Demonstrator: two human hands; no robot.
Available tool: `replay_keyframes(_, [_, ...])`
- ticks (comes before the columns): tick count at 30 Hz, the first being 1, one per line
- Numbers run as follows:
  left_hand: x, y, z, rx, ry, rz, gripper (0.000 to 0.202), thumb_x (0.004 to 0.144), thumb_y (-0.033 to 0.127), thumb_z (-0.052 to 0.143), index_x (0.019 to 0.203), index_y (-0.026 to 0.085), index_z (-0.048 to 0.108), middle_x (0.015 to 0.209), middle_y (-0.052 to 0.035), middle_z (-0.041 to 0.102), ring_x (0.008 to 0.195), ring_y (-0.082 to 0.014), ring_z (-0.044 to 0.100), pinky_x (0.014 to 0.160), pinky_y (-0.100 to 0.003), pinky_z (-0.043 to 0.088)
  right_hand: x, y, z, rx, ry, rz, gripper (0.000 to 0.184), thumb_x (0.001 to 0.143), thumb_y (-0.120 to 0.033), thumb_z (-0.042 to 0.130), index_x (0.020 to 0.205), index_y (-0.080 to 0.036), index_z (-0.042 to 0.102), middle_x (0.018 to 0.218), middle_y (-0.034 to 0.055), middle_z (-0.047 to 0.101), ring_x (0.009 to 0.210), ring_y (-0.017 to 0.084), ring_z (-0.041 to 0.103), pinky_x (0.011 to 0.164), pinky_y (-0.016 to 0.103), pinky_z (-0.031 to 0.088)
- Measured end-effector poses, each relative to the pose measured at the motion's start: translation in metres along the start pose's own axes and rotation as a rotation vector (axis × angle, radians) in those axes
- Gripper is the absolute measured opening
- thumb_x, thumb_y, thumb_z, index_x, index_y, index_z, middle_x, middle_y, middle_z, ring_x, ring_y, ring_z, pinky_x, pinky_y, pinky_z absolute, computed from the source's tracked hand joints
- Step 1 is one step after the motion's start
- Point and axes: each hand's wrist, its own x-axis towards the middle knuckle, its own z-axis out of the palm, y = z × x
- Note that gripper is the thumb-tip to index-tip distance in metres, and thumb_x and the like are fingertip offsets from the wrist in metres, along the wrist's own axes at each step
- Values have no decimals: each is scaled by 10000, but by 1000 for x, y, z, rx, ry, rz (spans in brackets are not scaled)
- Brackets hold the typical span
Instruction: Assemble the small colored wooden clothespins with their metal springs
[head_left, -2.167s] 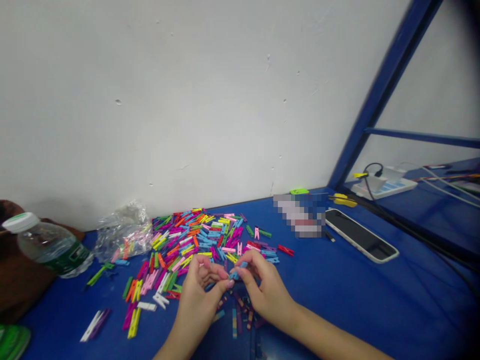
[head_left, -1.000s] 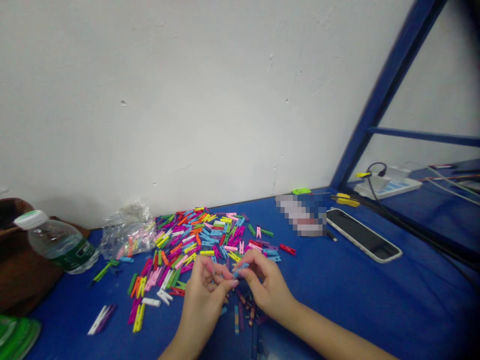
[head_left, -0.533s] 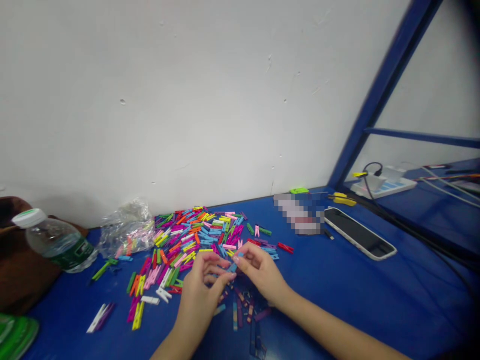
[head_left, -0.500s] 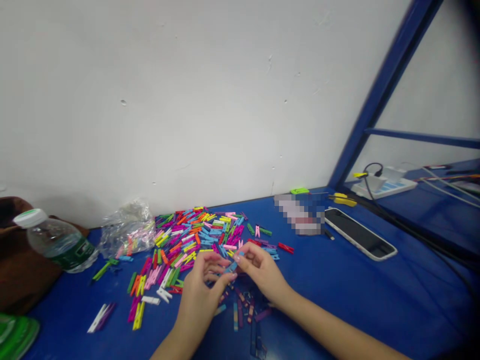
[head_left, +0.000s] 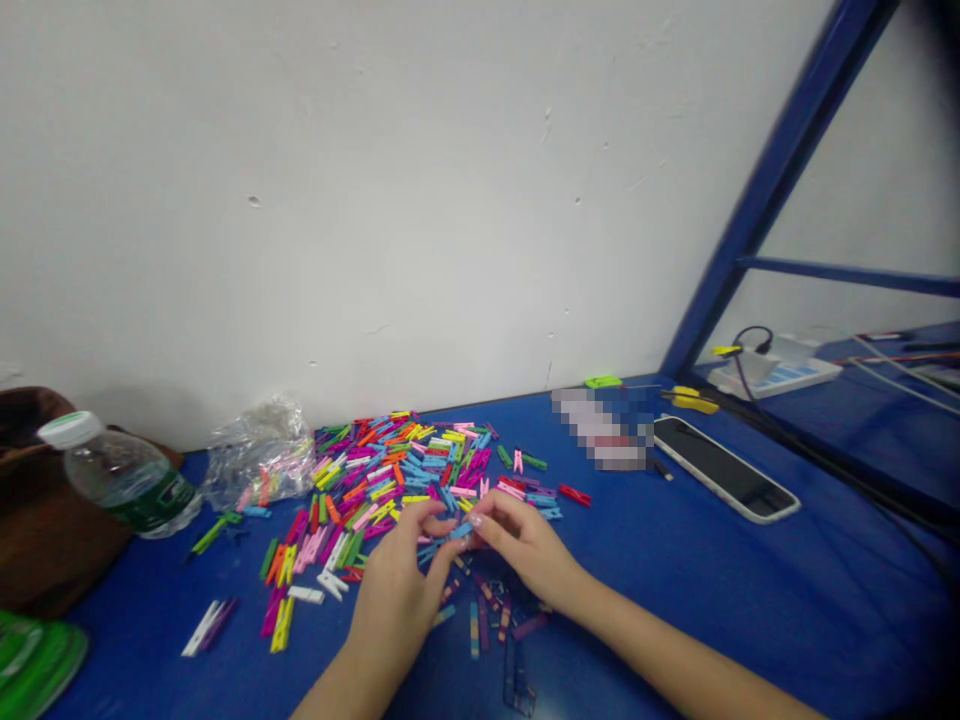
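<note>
Between my two hands is a small blue clothespin [head_left: 460,531], partly covered by the fingers. My left hand [head_left: 397,575] is closed, its thumb and fingers pinching the clothespin's left end. Pressed together at the other end are the thumb and fingertips of my right hand [head_left: 531,550]. A large pile of colourful clothespins [head_left: 420,465] spreads behind the hands and to their left. Just in front of them lie several loose wooden clothespin halves [head_left: 475,628] and small metal springs, too small to make out singly.
At left are a clear plastic bag [head_left: 259,460], a water bottle [head_left: 135,480], a brown bag [head_left: 56,540] and a green object [head_left: 37,655]. On the right lie a phone [head_left: 724,468], a power strip [head_left: 780,376] and cables. A blue frame post [head_left: 750,210] stands by the wall.
The blue clothespin has tilted flatter between my fingers, and my hands have drawn slightly closer together. The whole view has shifted a little.
</note>
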Motion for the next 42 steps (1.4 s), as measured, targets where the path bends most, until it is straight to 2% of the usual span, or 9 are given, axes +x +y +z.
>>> replay_keyframes(7, [-1, -3, 0, -2, -99, 28, 249, 750, 201, 505, 985, 226, 425, 757, 7, 620, 742, -161, 616, 662, -279, 480, -1, -1, -8, -344, 26, -113, 108, 789, -262, 479, 739, -171, 510, 690, -5, 557, 646, 124, 513, 592, 227, 382])
replay_keyframes(14, [0, 1, -3, -163, -170, -56, 235, 738, 180, 503, 961, 220, 441, 731, 13, 603, 701, -147, 602, 602, -244, 463, -2, -4, -9, -412, -6, -149, 81, 793, -210, 467, 732, -166, 498, 690, -2, 558, 645, 121, 506, 583, 222, 369])
replay_keyframes(17, [5, 5, -3, -406, -149, -176, 266, 696, 170, 550, 931, 197, 430, 653, 31, 579, 637, -135, 594, 610, -248, 458, -2, -6, -9, -388, -10, -161, 98, 799, -226, 457, 724, -170, 486, 677, -2, 555, 633, 120, 500, 577, 225, 367])
replay_keyframes(22, [14, 7, -2, -915, -104, -559, 465, 585, 253, 682, 950, 173, 405, 672, 18, 618, 586, -112, 585, 558, -218, 465, -6, -8, -7, -359, 22, -186, 153, 805, -298, 452, 710, -179, 473, 667, 4, 554, 626, 126, 499, 588, 236, 367])
replay_keyframes(25, [15, 7, -1, -1095, -54, -743, 469, 565, 296, 703, 941, 168, 455, 677, 22, 613, 533, -82, 561, 512, -191, 459, -10, -10, -4, -426, -42, -209, 170, 782, -339, 491, 722, -180, 493, 669, 3, 555, 610, 123, 497, 562, 225, 357])
replay_keyframes(28, [11, 7, 2, -1192, -100, -825, 429, 564, 303, 708, 918, 155, 514, 683, 18, 600, 488, -57, 530, 466, -169, 440, -12, -10, -3, -499, -128, -260, 235, 718, -404, 563, 697, -176, 516, 659, -1, 558, 603, 118, 500, 546, 209, 348])
replay_keyframes(33, [6, 2, 8, -1104, -259, -778, 393, 593, 391, 666, 854, 114, 570, 680, -6, 597, 443, -49, 491, 418, -167, 376, -11, -9, -1, -581, -173, -338, 339, 624, -511, 599, 629, -180, 530, 588, -14, 551, 564, 113, 496, 531, 203, 328])
replay_keyframes(37, [6, 1, 9, -935, -345, -710, 416, 633, 455, 599, 872, 118, 559, 575, 27, 557, 418, -52, 447, 418, -170, 330, -11, -11, -2, -673, -171, -370, 362, 631, -537, 574, 610, -180, 524, 565, -14, 552, 552, 116, 492, 530, 211, 307])
replay_keyframes(42, [8, 1, 12, -801, -350, -699, 430, 634, 548, 526, 813, 158, 496, 456, 79, 449, 378, -63, 382, 388, -168, 283, -12, -14, -3, -750, -222, -351, 319, 705, -495, 531, 646, -182, 535, 595, -5, 572, 563, 120, 497, 538, 217, 303])
